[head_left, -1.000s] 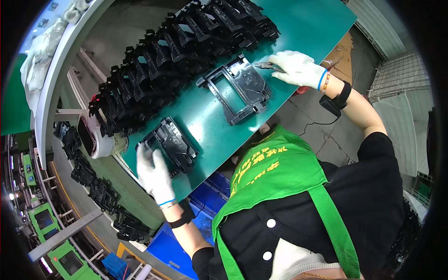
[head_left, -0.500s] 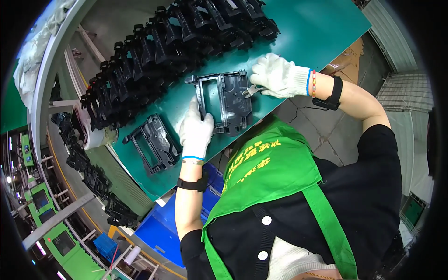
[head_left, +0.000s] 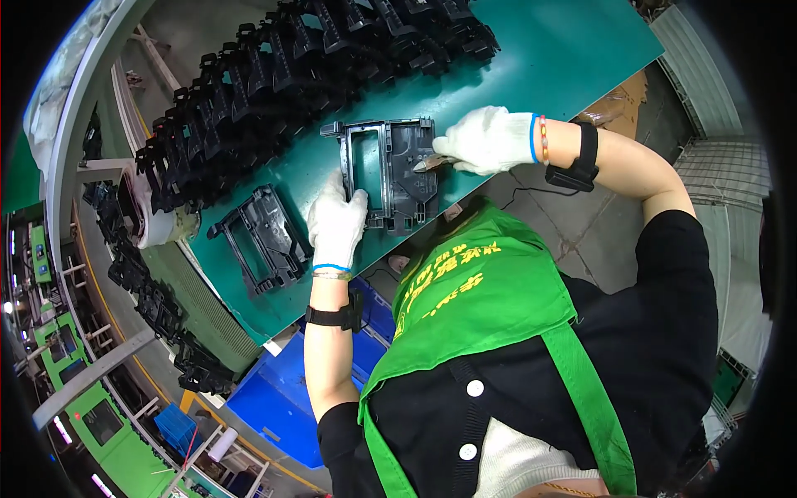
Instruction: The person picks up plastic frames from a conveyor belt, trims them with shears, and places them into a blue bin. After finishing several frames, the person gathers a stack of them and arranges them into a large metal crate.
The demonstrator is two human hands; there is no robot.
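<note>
A black plastic frame part with a rectangular opening lies on the green tabletop. My left hand, in a white glove, grips its near left edge between thumb and fingers. My gloved right hand is closed around small cutting pliers, whose jaws are over the right half of the part. Whether the tips touch the plastic, I cannot tell. To the left of my left hand lies a second black frame part of similar shape.
Several more black parts stand packed in a long row along the table's far side. A blue crate sits below the near left edge. Further left, black parts line a belt beside green machines. Cardboard lies beyond the right edge.
The held frame part and my left hand have shifted slightly left in view. The pliers have moved left, further over the part, and their jaws look closer together.
</note>
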